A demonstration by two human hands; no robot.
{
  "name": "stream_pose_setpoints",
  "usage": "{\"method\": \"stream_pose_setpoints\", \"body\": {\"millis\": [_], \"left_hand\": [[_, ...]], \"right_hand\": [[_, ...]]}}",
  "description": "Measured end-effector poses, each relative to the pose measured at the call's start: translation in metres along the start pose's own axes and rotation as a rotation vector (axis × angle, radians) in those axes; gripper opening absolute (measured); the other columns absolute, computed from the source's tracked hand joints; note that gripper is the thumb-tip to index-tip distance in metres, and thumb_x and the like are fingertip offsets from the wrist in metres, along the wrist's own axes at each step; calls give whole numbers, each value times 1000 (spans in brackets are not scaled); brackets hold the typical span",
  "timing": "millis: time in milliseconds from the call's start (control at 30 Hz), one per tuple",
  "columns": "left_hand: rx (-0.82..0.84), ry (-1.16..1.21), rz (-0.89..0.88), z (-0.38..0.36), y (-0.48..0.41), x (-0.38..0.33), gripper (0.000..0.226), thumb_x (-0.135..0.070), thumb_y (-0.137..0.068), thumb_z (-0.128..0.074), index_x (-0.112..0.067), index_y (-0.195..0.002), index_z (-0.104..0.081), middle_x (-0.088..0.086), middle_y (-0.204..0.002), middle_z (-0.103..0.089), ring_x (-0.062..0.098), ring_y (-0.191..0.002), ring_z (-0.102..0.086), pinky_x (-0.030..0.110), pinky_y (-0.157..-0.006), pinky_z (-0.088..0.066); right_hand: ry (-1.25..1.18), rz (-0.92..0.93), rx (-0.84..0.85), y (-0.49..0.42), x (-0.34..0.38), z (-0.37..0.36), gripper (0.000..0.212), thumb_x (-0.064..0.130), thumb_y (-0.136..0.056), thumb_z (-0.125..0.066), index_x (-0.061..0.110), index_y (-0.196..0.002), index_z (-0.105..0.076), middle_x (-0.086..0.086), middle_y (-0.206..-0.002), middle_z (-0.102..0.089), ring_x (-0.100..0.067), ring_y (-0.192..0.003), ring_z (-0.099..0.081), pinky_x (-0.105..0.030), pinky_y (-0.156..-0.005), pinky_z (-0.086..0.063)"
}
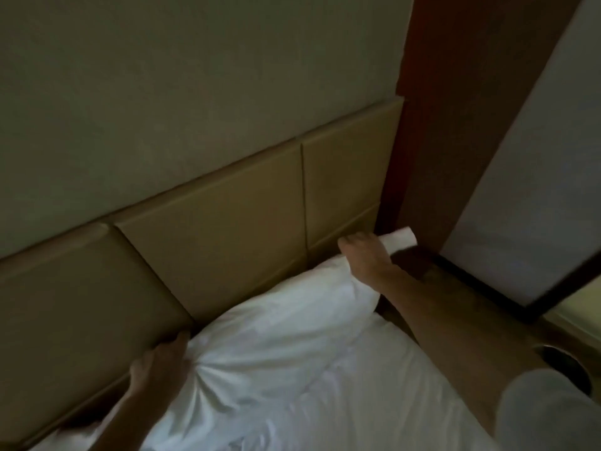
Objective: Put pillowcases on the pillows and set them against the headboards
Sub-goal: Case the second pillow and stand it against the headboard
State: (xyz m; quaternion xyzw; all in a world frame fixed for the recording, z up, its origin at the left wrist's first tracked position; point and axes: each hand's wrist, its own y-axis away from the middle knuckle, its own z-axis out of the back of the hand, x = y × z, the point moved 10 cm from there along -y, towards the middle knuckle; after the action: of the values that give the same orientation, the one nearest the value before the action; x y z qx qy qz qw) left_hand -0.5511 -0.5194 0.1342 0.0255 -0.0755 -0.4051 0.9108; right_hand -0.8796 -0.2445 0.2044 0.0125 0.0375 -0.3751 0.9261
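The pillow [276, 320] is already in its white case and lies slantwise at the head of the bed, its long upper edge touching the padded tan headboard [211, 239] and its lower edge on the white bed sheet [390, 392]. It looks soft, light and well stuffed: the cloth puckers into a star of creases wherever it is pulled, so it should give under the fingers rather than resist, and the smooth case could slide over the filling if only the fabric is pinched. The corners are the natural places to take it, with filling as well as cloth in the grasp. The left hand [159, 366] does just that, its fingers curled round the bunched left end close to the headboard. The right hand [364, 255] is on the far right corner with its fingers bent over it, seemingly gripping; a white tab [401, 239] sticks out past the knuckles, and whether it is spare pillowcase or something else cannot be told. Judging by this, the step is the final seating of the pillow upright against the headboard. Beyond are a plain wall [162, 92], a reddish wooden panel [439, 125] and a dark-framed pane [520, 190]; a grey sleeve [546, 415] covers the right upper arm.
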Motion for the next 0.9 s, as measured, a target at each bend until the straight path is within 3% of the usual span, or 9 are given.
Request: {"method": "stream_pose_setpoints", "body": {"millis": [67, 167, 267, 367, 500, 600, 700, 800, 900], "left_hand": [[109, 25, -51, -16, 5, -16, 43, -32, -83, -67, -21, -123, -60, 8, -93, -70, 32, -73, -69, 41, -58, -56], [46, -8, -107, -24, 3, -29, 36, -15, -74, -65, -11, -110, -62, 15, -83, -63, 36, -61, -63, 43, -46, -51], [1, -6, -280, -3, -2, -64, 61, -18, -66, -77, -15, -122, -54, 12, -97, -61, 36, -79, -63, 45, -57, -55], [50, 72, -385, 8, -2, -103, 75, -34, -72, -67, -17, -141, -43, 11, -125, -56, 35, -110, -58, 49, -87, -53], [77, 245, -453, 19, -13, -154, 60, -53, -90, -50, -25, -144, -44, 6, -140, -54, 29, -126, -52, 45, -104, -44], [9, 303, -500, 37, -25, -193, 48, -49, -100, -43, -27, -142, -46, 4, -134, -60, 26, -120, -58, 42, -98, -47], [5, 242, -517, 32, -42, -227, 52, -49, -100, -42, -26, -147, -37, 7, -130, -60, 28, -116, -60, 43, -92, -50], [-51, 235, -479, 22, -66, -245, 55, -52, -98, -44, -29, -147, -34, 7, -128, -61, 29, -113, -60, 44, -88, -52], [-62, 132, -448, 11, -92, -259, 55, -58, -96, -43, -30, -144, -38, 6, -126, -61, 28, -112, -60, 43, -86, -52]], "right_hand": [[10, -51, 38, 13, -7, -22, 50, 9, -84, -61, 16, -132, -47, -8, -125, -57, -28, -116, -52, -42, -99, -43], [-37, -131, 106, 50, -23, -48, 56, 13, -87, -59, 16, -140, -41, -10, -136, -51, -29, -124, -49, -43, -102, -43], [-86, -185, 253, 94, -34, -84, 43, 17, -90, -57, 18, -132, -48, -9, -131, -52, -29, -120, -49, -44, -97, -46], [-190, -219, 360, 122, -39, -115, 33, 19, -89, -55, 18, -122, -53, -7, -121, -56, -26, -109, -53, -43, -90, -50], [-562, -356, 285, 127, -39, -126, 32, 31, -91, -56, 22, -122, -59, -1, -122, -62, -22, -110, -60, -39, -91, -52], [-758, -541, 243, 114, -35, -145, 45, 39, -92, -59, 16, -131, -57, -5, -130, -60, -24, -117, -57, -38, -97, -50], [-1133, -816, 331, 111, -15, -188, 77, 53, -83, -69, 9, -141, -45, -10, -137, -54, -28, -120, -55, -37, -95, -49], [-1595, -956, 521, 107, 37, -227, 83, 61, -66, -80, 13, -127, -51, -10, -119, -61, -26, -101, -65, -38, -83, -57], [-1703, -1028, 406, 87, 50, -255, 71, 52, -68, -82, 9, -118, -54, -10, -108, -65, -25, -91, -68, -34, -74, -59]]}}
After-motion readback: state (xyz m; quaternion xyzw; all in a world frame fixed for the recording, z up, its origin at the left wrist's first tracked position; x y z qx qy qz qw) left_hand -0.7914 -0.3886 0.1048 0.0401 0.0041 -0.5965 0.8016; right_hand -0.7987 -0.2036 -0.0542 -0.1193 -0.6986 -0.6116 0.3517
